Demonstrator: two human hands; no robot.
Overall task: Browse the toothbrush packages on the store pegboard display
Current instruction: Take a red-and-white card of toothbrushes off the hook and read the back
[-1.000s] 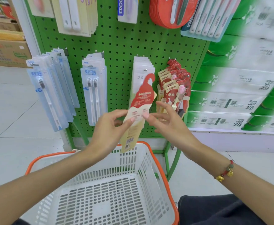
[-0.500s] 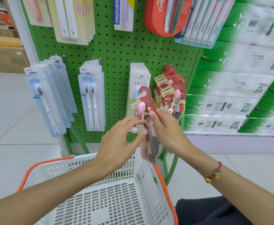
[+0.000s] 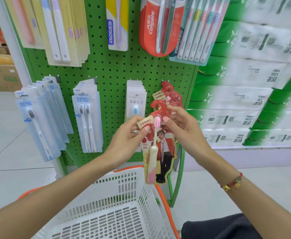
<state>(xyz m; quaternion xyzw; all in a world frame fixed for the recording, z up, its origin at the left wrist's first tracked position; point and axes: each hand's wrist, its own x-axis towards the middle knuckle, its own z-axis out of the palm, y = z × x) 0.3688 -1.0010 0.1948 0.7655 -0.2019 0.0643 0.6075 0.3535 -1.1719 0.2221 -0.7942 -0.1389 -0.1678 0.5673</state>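
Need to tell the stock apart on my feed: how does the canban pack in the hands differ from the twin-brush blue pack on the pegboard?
The canban pack is red and cream with a curved hook top; the blue pack is a pale rectangle. The canban pack shows one pink-headed brush; the blue pack shows two dark-bristled ones. The canban pack is pinched by the left hand and right hand; the blue pack hangs on its peg. Both are carded toothbrush packs.

Glossy card toothbrush package (image 3: pixel 160 152), perforated painted-metal pegboard (image 3: pixel 117 69), white slotted plastic basket (image 3: pixel 124 195).
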